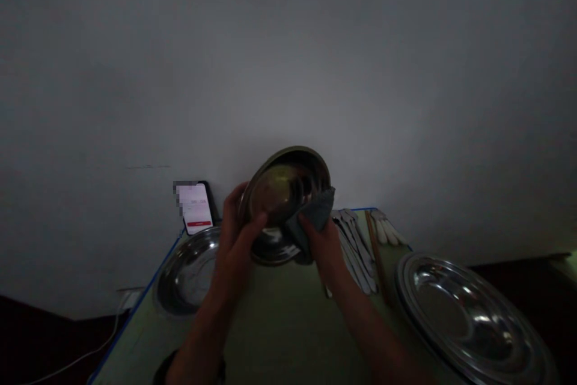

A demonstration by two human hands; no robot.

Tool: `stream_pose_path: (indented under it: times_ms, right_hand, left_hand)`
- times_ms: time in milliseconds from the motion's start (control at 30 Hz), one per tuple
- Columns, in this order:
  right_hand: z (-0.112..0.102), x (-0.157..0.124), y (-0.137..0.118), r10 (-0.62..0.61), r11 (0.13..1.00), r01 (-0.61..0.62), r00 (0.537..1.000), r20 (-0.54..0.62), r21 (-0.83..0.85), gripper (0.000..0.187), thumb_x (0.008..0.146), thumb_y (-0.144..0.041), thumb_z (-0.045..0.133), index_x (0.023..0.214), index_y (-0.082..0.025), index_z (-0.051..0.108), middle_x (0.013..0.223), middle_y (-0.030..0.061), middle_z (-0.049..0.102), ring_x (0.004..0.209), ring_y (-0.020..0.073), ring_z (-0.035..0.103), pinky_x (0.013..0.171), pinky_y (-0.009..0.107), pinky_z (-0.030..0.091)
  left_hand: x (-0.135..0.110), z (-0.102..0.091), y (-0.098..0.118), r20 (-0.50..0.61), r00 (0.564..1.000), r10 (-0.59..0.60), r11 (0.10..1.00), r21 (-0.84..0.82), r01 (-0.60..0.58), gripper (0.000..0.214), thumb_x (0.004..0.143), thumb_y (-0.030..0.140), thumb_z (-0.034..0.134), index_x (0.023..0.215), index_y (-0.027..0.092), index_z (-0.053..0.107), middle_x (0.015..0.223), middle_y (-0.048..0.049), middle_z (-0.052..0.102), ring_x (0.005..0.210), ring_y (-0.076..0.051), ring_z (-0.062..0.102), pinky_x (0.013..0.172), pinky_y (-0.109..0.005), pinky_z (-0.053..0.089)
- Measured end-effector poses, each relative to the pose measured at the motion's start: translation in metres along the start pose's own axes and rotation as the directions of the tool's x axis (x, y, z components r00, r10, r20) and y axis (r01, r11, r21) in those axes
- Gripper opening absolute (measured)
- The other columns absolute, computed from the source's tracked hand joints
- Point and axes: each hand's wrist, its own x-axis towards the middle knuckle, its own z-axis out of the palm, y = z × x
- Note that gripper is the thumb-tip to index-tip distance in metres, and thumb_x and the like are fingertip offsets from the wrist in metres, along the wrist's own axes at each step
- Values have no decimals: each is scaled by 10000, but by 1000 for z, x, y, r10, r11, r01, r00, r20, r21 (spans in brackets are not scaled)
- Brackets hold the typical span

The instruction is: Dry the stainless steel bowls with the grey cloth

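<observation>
A shiny metal bowl (274, 193) is held tilted above the table, its inside facing me. My left hand (238, 223) grips its left side, with the thumb over the rim and the other fingers behind. In my right hand (322, 241) is a grey-blue cloth (315, 217), pressed against the bowl's right rim. Part of the cloth hangs below the fingers. The fingers behind the bowl and under the cloth are hidden.
Left on the green table (279, 325) stands a metal basin (180, 277), with a lit phone (196, 208) propped behind it. Several pieces of cutlery (358, 247) and wooden chopsticks (376, 253) lie to the right. Stacked metal plates (455, 313) sit at the right edge. A wall (288, 72) rises behind.
</observation>
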Motion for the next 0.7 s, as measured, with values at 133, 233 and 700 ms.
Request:
stream_pose_path:
  times_ms: [133, 233, 700]
  right_hand:
    - [-31, 18, -20, -232, 932, 237, 971, 52, -273, 329, 741, -427, 688, 972, -198, 638, 935, 78, 711, 882, 264, 649, 805, 420, 495]
    - [-41, 18, -35, -360, 833, 392, 920, 155, -391, 172, 766, -362, 656, 833, -212, 605, 798, 30, 653, 756, 213, 595, 711, 349, 463]
    - [-4, 5, -4, -22, 978, 44, 994, -111, 203, 372, 753, -459, 681, 1038, -226, 628, 996, 70, 721, 904, 252, 677, 812, 443, 533]
  left_hand:
    - [14, -26, 4, 127, 974, -189, 982, 1, 190, 432, 789, 422, 663, 1179, 237, 683, 1201, -79, 713, 1191, -338, 600, 999, -444, 482]
    - [14, -31, 6, 218, 944, -246, 964, 160, 214, 392, 767, 435, 700, 1110, 247, 726, 1156, -84, 736, 1127, -339, 635, 983, -448, 479]
    - [6, -3, -8, -17, 983, -181, 963, -208, 174, 412, 746, 469, 668, 1109, 275, 697, 1074, -27, 759, 1070, -291, 677, 899, -422, 546]
